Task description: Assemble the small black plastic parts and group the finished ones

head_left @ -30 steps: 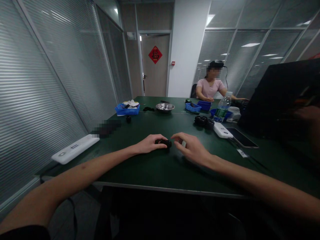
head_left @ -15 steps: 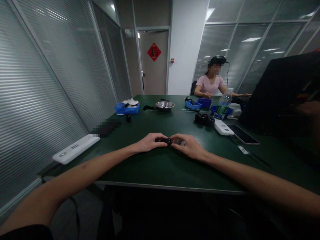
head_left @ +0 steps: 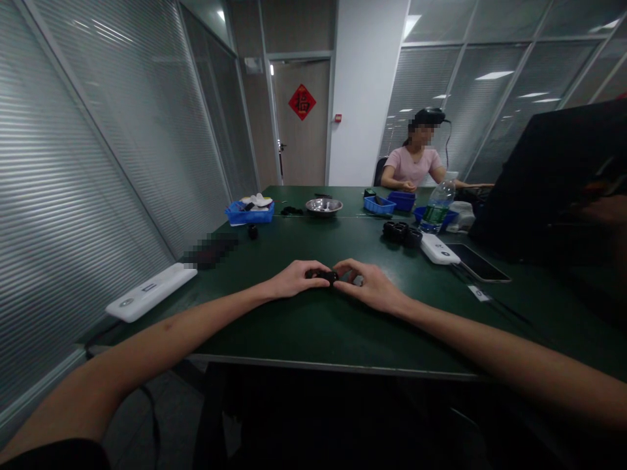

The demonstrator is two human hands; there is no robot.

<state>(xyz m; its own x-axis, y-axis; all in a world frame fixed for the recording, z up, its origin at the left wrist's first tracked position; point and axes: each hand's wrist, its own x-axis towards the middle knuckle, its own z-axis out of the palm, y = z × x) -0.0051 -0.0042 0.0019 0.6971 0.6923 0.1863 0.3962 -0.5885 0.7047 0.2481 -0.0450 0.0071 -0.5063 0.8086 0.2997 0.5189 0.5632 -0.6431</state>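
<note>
Over the dark green table [head_left: 294, 329], my left hand [head_left: 296, 277] is closed on a small black cylindrical piece [head_left: 331, 277], thumb in front and fingers behind. Part of the piece is hidden in that hand, and its exact kind does not show. From the other side, my right hand [head_left: 369, 285] pinches the right end of the same piece between thumb and index finger, with the palm arched and a gap inside the curl. Both hands are close to the tabletop near its front middle.
A white power bank [head_left: 151, 292] lies left; another white power bank [head_left: 439, 249] and a phone [head_left: 477, 262] lie right. Black round parts [head_left: 401, 234], a bottle [head_left: 437, 207], a metal bowl [head_left: 324, 207] and a blue basket [head_left: 249, 214] stand farther back. A person [head_left: 413, 163] sits opposite.
Both hands keep their hold on the black piece in nearly the same place. The whole view has shifted very slightly.
</note>
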